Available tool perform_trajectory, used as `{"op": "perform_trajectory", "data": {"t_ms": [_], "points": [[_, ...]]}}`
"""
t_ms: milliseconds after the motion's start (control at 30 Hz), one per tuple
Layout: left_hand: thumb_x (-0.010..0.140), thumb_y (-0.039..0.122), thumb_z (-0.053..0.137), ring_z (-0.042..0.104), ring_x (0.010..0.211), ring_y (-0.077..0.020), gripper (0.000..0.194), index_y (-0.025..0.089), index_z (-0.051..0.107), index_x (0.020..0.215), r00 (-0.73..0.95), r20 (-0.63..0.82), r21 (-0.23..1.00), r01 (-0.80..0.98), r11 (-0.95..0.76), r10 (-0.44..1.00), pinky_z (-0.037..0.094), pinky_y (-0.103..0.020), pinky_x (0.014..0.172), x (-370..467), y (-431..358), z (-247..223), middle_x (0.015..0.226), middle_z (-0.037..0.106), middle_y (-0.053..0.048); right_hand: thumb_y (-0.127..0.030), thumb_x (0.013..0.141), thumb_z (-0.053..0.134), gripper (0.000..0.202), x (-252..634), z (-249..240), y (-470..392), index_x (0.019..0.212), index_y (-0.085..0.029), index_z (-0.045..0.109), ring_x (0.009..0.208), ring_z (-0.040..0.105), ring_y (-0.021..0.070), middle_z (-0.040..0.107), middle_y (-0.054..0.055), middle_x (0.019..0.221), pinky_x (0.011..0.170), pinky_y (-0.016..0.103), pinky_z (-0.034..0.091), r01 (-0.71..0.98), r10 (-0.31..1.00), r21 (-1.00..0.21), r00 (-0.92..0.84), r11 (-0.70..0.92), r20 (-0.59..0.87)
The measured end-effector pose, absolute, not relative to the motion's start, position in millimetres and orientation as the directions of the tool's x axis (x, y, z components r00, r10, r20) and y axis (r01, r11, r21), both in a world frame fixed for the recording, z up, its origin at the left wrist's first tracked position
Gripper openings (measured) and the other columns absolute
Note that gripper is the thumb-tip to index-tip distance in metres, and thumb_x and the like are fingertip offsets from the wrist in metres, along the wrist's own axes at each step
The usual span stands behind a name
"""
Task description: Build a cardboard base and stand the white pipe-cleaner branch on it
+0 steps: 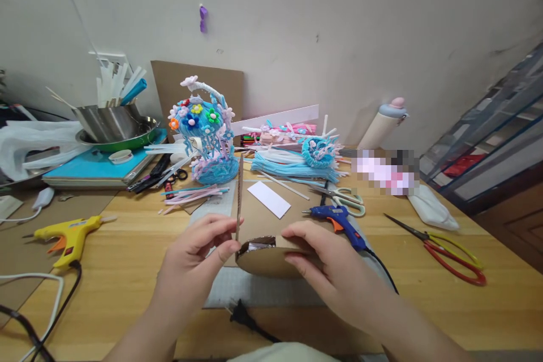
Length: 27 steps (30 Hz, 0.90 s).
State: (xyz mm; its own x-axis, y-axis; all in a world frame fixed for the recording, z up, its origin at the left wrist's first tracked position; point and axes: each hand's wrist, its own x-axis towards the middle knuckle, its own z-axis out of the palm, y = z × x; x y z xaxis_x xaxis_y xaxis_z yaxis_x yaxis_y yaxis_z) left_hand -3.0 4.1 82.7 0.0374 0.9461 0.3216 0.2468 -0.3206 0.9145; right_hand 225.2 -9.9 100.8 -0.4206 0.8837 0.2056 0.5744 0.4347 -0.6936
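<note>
My left hand (203,254) pinches a narrow upright cardboard strip (239,198) between thumb and fingers. The strip meets the left edge of a round cardboard piece (265,263). My right hand (326,263) grips that round piece from its right side, fingers on top and thumb against the front. Its rim is partly open, showing a dark, shiny inside. Just beyond lies a white paper rectangle (269,199) on a cardboard sheet. A blue glue gun (337,220) rests close to my right hand.
At left lies a yellow glue gun (70,237); a black plug (244,314) is in front. Red-and-yellow-handled scissors (445,249) and pale-handled scissors (343,201) are at right. Behind stand a pipe-cleaner flower lamp (207,130), blue pipe cleaners (292,168), a bottle (384,121) and a metal bowl (110,121).
</note>
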Motion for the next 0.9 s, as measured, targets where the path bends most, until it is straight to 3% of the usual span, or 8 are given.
{"op": "perform_trajectory", "data": {"t_ms": [133, 733, 900], "points": [[0.072, 0.026, 0.069, 0.064, 0.077, -0.0199, 0.017, 0.026, 0.076, 0.088, 0.057, 0.317, 0.908, 0.271, -0.320, 0.947, 0.052, -0.025, 0.061, -3.2, 6.8, 91.4, 0.086, 0.068, -0.006, -0.022, 0.088, 0.050, 0.019, 223.5, 101.9, -7.3, 0.107, -0.026, 0.052, 0.090, 0.060, 0.0192, 0.064, 0.003, 0.101, 0.075, 0.031, 0.048, 0.584, 0.889, -0.695, -0.421, 0.419, 0.183], [0.076, 0.029, 0.066, 0.064, 0.075, -0.0204, 0.015, 0.025, 0.075, 0.087, 0.241, 0.323, 0.818, 0.415, -0.398, 0.915, 0.051, -0.029, 0.064, -3.2, 18.7, 108.8, 0.082, 0.070, -0.006, -0.020, 0.089, 0.050, 0.019, 225.2, 105.9, -4.2, 0.106, -0.026, 0.052, 0.091, 0.058, 0.0172, 0.063, 0.002, 0.100, 0.077, 0.028, 0.045, 0.563, 0.870, -0.705, -0.465, 0.431, 0.161], [0.074, 0.027, 0.068, 0.065, 0.078, -0.0215, 0.015, 0.024, 0.076, 0.086, 0.140, 0.340, 0.851, 0.375, -0.367, 0.930, 0.053, -0.030, 0.067, -9.9, 14.2, 105.4, 0.085, 0.071, -0.007, -0.021, 0.089, 0.050, 0.018, 229.1, 102.6, -2.7, 0.106, -0.026, 0.053, 0.089, 0.059, 0.0176, 0.063, 0.002, 0.099, 0.075, 0.028, 0.046, 0.553, 0.878, -0.724, -0.453, 0.412, 0.154]]}}
